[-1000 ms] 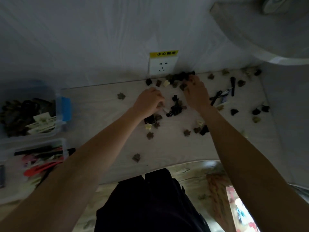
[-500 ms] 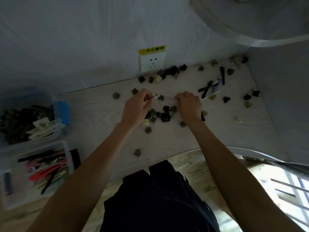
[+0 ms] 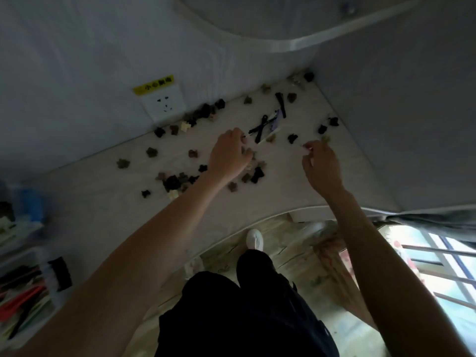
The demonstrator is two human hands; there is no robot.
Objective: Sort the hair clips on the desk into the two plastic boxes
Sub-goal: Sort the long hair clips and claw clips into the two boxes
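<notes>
Pale tabletop (image 3: 304, 176) is littered with hair clips (image 3: 172, 182); wall socket (image 3: 164, 103) seen at 11 o'clock. Left hand (image 3: 229, 157) fingers are curled, grip unclear. Right hand (image 3: 322, 167) fingers are loosely bent, contents indiscernible.

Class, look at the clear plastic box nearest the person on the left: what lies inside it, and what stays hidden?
Inside the near clear plastic box lie long flat hair clips, red and black among them. Its bottom is covered by them, and the frame edge crops its left part.

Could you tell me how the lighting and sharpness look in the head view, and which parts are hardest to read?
Head view: dim overall, desk in low light; bright overexposed window at lower right; plastic boxes at the left edge smeared by blur; wide-angle bending curves the desk edge; the small claw clips read only as dark blobs.
</notes>
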